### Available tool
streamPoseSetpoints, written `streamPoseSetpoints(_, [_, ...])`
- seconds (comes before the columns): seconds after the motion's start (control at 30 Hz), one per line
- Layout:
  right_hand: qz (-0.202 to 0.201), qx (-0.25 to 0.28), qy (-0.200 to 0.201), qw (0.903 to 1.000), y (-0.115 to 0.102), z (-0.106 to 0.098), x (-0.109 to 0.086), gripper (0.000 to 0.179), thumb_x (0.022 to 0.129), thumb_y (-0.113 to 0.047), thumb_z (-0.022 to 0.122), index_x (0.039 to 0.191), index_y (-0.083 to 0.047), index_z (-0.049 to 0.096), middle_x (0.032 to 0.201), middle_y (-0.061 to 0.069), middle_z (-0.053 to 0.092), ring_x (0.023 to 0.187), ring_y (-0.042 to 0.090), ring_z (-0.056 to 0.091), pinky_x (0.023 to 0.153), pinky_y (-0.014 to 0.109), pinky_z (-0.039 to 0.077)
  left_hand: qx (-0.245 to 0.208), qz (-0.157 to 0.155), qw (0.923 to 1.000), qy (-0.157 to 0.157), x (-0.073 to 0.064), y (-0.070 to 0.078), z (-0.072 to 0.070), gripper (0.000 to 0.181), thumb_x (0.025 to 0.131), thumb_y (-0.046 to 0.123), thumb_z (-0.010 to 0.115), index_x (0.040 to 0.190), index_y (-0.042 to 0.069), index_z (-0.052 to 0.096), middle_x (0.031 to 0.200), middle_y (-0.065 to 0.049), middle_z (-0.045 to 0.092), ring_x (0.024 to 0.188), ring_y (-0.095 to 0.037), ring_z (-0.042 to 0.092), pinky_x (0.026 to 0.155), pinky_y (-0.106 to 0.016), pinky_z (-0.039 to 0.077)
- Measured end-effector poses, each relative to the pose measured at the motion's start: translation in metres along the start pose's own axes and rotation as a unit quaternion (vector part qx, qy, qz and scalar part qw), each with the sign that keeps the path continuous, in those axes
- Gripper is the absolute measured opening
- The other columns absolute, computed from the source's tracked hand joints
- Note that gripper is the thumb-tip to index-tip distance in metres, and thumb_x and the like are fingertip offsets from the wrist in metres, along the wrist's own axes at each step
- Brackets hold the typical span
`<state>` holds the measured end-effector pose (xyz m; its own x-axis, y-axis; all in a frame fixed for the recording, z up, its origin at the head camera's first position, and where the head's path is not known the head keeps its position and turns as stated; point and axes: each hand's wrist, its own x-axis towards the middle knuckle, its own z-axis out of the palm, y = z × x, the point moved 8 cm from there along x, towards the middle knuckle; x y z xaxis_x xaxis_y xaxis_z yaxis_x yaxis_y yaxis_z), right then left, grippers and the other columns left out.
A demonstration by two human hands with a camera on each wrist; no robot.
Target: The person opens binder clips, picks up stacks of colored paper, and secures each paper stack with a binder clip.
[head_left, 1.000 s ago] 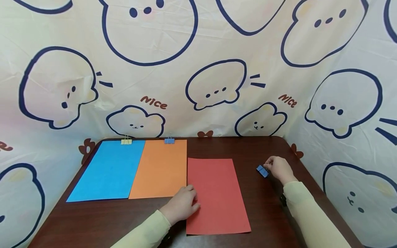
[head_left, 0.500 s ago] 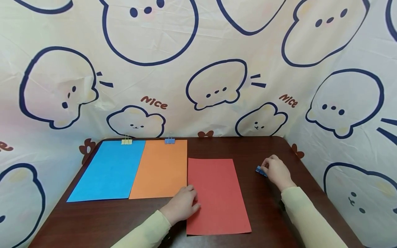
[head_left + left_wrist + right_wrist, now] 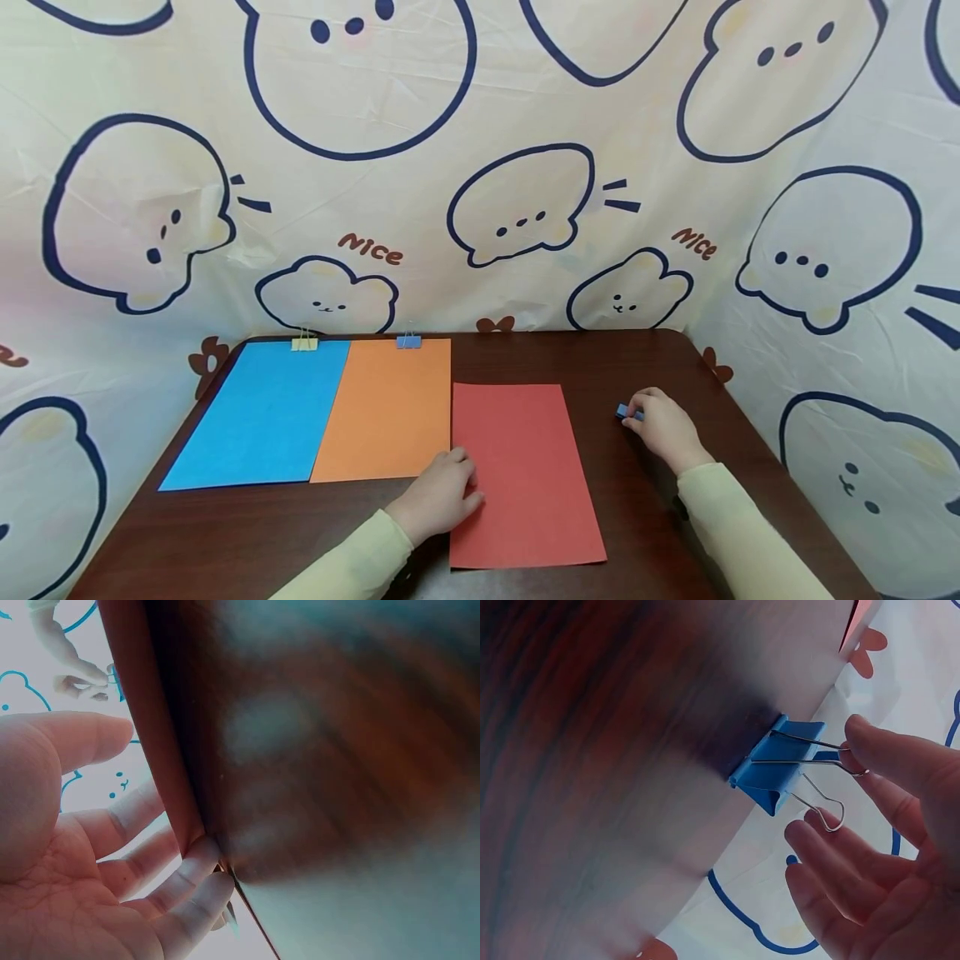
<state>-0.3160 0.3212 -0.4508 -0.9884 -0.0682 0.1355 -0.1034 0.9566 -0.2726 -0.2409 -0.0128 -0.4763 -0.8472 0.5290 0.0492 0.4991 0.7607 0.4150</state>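
My right hand pinches a wire handle of a blue binder clip between thumb and index finger, at the right side of the table. The clip's other handle hangs loose near the remaining fingertips in the right wrist view. Only a small end of the clip shows past my fingers in the head view. My left hand rests with loosely bent fingers at the left edge of a red sheet of paper. In the left wrist view, the fingertips sit at the paper's edge, close to the tabletop.
Left of the red sheet lie an orange sheet and a blue sheet, side by side. A yellow binder clip and another blue binder clip hold their far edges at the back of the dark wooden table. Patterned cloth surrounds the table.
My right hand has taken a closer grip on the blue binder clip and turned it, so less of it shows, and has shifted slightly left. The left hand and the red sheet stay put.
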Motion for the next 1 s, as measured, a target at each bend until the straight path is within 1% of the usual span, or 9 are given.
streamPoseSetpoints(0.1, [-0.005, 0.003, 0.001, 1.0000, -0.0007, 0.0013, -0.0012, 0.012, 0.091, -0.016, 0.079, 0.085, -0.010, 0.071, 0.121, 0.025, 0.063, 0.094, 0.034, 0.068, 0.084, 0.053, 0.057, -0.002, -0.003, 1.0000, -0.004, 0.0003, -0.0007, 0.0011, 0.020, 0.095, 0.025, 0.075, 0.084, 0.012, 0.063, 0.087, 0.002, 0.050, 0.078, -0.015, 0.046, 0.070, -0.031, 0.046])
streamPoseSetpoints(0.2, [-0.011, 0.015, 0.005, 0.9998, -0.0006, 0.0024, -0.0014, 0.014, 0.090, -0.014, 0.080, 0.093, -0.006, 0.069, 0.116, 0.025, 0.063, 0.093, 0.033, 0.067, 0.085, 0.052, 0.057, -0.003, -0.005, 1.0000, -0.004, 0.0005, -0.0011, 0.0018, 0.020, 0.095, 0.025, 0.075, 0.084, 0.012, 0.063, 0.087, 0.002, 0.049, 0.078, -0.014, 0.046, 0.070, -0.031, 0.046])
streamPoseSetpoints(0.33, [-0.010, 0.043, 0.004, 0.9990, -0.0001, 0.0040, -0.0014, 0.030, 0.090, -0.009, 0.079, 0.112, 0.001, 0.061, 0.114, 0.026, 0.064, 0.098, 0.037, 0.067, 0.086, 0.053, 0.057, -0.004, -0.004, 1.0000, -0.001, 0.0005, -0.0010, 0.0015, 0.021, 0.094, 0.024, 0.075, 0.083, 0.012, 0.062, 0.087, 0.002, 0.049, 0.079, -0.015, 0.046, 0.070, -0.031, 0.046])
streamPoseSetpoints(0.47, [0.007, 0.069, -0.006, 0.9976, 0.0020, 0.0060, -0.0012, 0.049, 0.092, -0.008, 0.077, 0.131, 0.006, 0.052, 0.124, 0.030, 0.062, 0.108, 0.042, 0.066, 0.089, 0.054, 0.057, -0.009, -0.005, 0.9999, 0.002, 0.0003, -0.0011, 0.0010, 0.021, 0.094, 0.024, 0.075, 0.083, 0.012, 0.062, 0.088, 0.002, 0.049, 0.079, -0.015, 0.045, 0.071, -0.031, 0.046])
streamPoseSetpoints(0.53, [0.015, 0.075, -0.012, 0.9970, 0.0031, 0.0075, -0.0007, 0.055, 0.092, -0.008, 0.076, 0.137, 0.008, 0.049, 0.127, 0.032, 0.061, 0.110, 0.043, 0.065, 0.090, 0.054, 0.057, -0.011, -0.006, 0.9999, 0.003, 0.0003, -0.0010, 0.0005, 0.021, 0.094, 0.023, 0.075, 0.083, 0.012, 0.061, 0.088, 0.002, 0.049, 0.079, -0.015, 0.045, 0.071, -0.031, 0.046])
streamPoseSetpoints(0.6, [0.025, 0.078, -0.018, 0.9965, 0.0047, 0.0090, -0.0002, 0.057, 0.093, -0.009, 0.076, 0.138, 0.009, 0.047, 0.128, 0.032, 0.060, 0.111, 0.043, 0.065, 0.089, 0.053, 0.057, -0.012, -0.007, 0.9999, 0.004, 0.0004, -0.0008, 0.0001, 0.021, 0.094, 0.023, 0.075, 0.082, 0.012, 0.061, 0.089, 0.001, 0.049, 0.079, -0.015, 0.045, 0.071, -0.031, 0.046])
streamPoseSetpoints(0.77, [0.038, 0.083, -0.022, 0.9955, 0.0070, 0.0104, -0.0003, 0.053, 0.092, -0.007, 0.077, 0.134, 0.011, 0.050, 0.123, 0.031, 0.062, 0.110, 0.042, 0.066, 0.088, 0.051, 0.057, -0.011, -0.011, 0.9999, 0.002, 0.0010, -0.0003, -0.0002, 0.023, 0.094, 0.024, 0.075, 0.082, 0.012, 0.060, 0.089, 0.000, 0.050, 0.078, -0.016, 0.043, 0.070, -0.031, 0.045])
streamPoseSetpoints(0.9, [0.032, 0.081, -0.016, 0.9961, 0.0060, 0.0085, -0.0011, 0.050, 0.091, -0.007, 0.077, 0.131, 0.009, 0.053, 0.119, 0.030, 0.062, 0.107, 0.041, 0.066, 0.087, 0.052, 0.057, -0.010, -0.015, 0.9998, -0.002, 0.0019, -0.0001, 0.0003, 0.023, 0.094, 0.025, 0.075, 0.082, 0.011, 0.060, 0.091, -0.001, 0.051, 0.078, -0.017, 0.044, 0.070, -0.032, 0.045])
streamPoseSetpoints(1.0, [0.022, 0.075, -0.008, 0.9969, 0.0047, 0.0068, -0.0019, 0.048, 0.090, -0.009, 0.078, 0.130, 0.006, 0.055, 0.120, 0.028, 0.060, 0.105, 0.039, 0.066, 0.088, 0.052, 0.057, -0.023, -0.020, 0.9995, -0.007, 0.0025, -0.0010, 0.0008, 0.023, 0.095, 0.025, 0.074, 0.084, 0.010, 0.061, 0.097, -0.003, 0.052, 0.081, -0.018, 0.046, 0.071, -0.033, 0.046])
